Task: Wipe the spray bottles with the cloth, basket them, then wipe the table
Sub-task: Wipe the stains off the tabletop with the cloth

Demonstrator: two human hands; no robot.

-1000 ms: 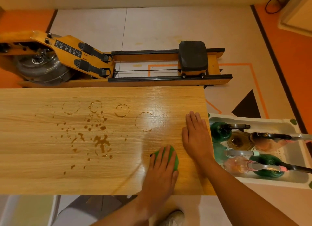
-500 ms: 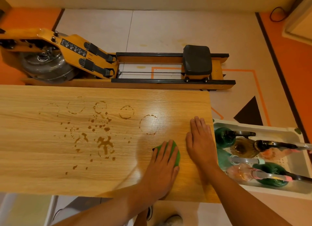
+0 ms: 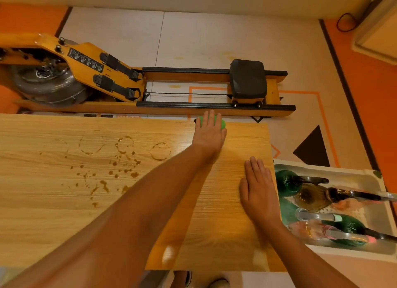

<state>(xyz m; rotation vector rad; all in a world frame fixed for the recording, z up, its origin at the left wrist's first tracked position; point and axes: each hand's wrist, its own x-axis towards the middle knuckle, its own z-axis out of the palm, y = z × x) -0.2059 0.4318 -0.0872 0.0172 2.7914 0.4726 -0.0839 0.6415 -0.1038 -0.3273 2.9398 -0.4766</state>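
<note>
Bright green cloth (image 3: pixel 222 123) under left hand (image 3: pixel 209 134)

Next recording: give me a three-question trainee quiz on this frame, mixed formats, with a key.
1. True or false: the spray bottles lie in the basket.
2. The left hand presses the green cloth at the table's: A. near edge B. far edge C. left end
3. Fill in: the right hand lies flat on the table beside the ___.
Key: 1 true; 2 B; 3 basket.
</note>
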